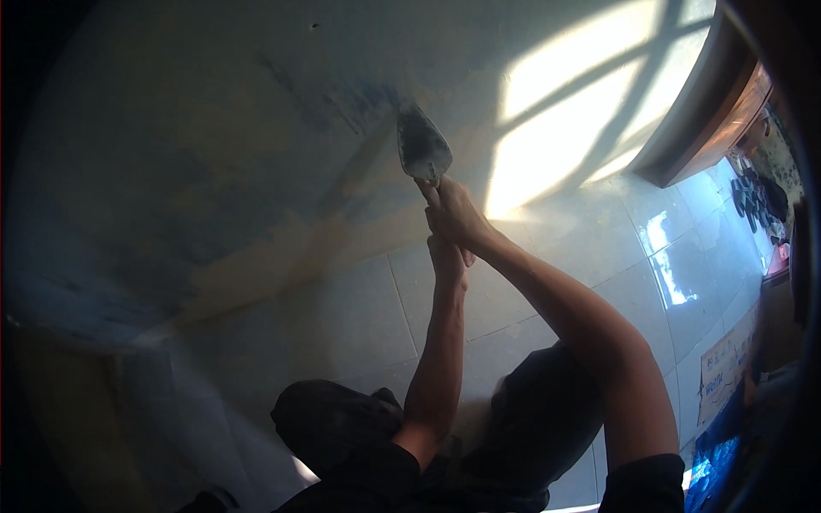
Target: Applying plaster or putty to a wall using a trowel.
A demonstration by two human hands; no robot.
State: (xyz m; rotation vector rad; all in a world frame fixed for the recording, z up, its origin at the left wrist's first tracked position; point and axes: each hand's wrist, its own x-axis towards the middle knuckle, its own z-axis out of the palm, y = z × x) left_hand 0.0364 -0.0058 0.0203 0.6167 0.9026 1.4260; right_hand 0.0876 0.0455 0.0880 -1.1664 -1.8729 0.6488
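Observation:
A pointed trowel (pixel 422 144) with a grey, smeared metal blade stands out in front of me, its tip up against the blotchy wall (pixel 256 162). My right hand (pixel 456 212) is closed around its handle, close to the blade. Just below, my left hand (pixel 447 256) is closed too, in line with the handle and touching the right hand; the handle's lower end is hidden inside it. Dark scrape marks (pixel 355 109) show on the wall beside the blade's tip.
Pale tiles (pixel 564 299) cover the floor around my bent knees. Window light falls on the wall at right, beside a brown wooden door frame (pixel 697 120). Shoes (pixel 751 201), a cardboard piece (pixel 725 368) and blue plastic sheeting (pixel 714 457) lie along the right side.

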